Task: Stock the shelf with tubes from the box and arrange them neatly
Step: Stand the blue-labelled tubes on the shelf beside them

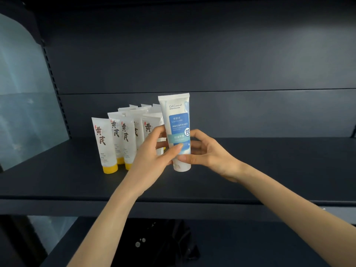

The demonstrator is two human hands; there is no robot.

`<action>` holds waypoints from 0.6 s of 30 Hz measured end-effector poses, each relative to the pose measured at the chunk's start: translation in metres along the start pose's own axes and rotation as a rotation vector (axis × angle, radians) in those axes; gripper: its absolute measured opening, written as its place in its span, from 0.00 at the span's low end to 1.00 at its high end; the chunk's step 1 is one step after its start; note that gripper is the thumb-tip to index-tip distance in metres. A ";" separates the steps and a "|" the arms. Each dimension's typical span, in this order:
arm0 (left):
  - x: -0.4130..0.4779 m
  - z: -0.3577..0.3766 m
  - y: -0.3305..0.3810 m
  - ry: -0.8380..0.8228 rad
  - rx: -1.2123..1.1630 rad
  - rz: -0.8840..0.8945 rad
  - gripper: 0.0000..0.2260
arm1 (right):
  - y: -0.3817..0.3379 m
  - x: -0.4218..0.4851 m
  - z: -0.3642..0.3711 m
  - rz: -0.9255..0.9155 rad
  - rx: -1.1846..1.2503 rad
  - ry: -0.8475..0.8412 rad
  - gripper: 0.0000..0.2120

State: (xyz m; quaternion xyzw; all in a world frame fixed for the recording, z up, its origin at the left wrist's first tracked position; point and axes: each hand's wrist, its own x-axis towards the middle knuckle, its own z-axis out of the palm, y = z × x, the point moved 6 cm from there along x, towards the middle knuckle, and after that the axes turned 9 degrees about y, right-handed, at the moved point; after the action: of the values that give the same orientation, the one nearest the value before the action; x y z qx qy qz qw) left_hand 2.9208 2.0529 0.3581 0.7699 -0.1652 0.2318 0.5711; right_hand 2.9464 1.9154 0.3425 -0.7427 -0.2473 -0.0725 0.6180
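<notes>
A white tube with a blue label (176, 120) stands upright, cap down, over the dark shelf board (250, 170), just right of the group of tubes. My left hand (154, 153) grips its lower part from the left, thumb across the front. My right hand (208, 151) holds it from the right, thumb near the cap. Whether the cap touches the shelf I cannot tell. Several white tubes with yellow caps (107, 147) stand in rows to the left, partly hidden behind my left hand.
The shelf's dark back panel (231, 64) rises behind. A translucent side panel (25, 105) closes the left end. The shelf's front edge (57, 201) runs across below my arms, with a lower shelf and a dark object (163, 241) beneath.
</notes>
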 end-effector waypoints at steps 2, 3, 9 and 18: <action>-0.004 -0.005 -0.002 0.009 0.103 0.063 0.22 | 0.006 0.009 -0.006 0.008 -0.016 0.012 0.21; -0.008 -0.009 -0.004 0.018 0.195 0.099 0.25 | 0.011 0.016 -0.011 0.018 -0.030 0.032 0.21; -0.043 -0.024 -0.046 -0.026 0.898 0.163 0.35 | 0.068 0.071 -0.067 0.118 -0.207 0.301 0.18; -0.050 -0.052 -0.063 -0.010 1.083 0.053 0.46 | 0.129 0.129 -0.110 0.296 -0.439 0.525 0.25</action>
State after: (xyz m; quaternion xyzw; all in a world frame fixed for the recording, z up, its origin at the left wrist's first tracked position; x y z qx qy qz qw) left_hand 2.9025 2.1208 0.2932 0.9508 -0.0441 0.2942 0.0860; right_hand 3.1388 1.8312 0.3068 -0.8414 0.0515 -0.2218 0.4901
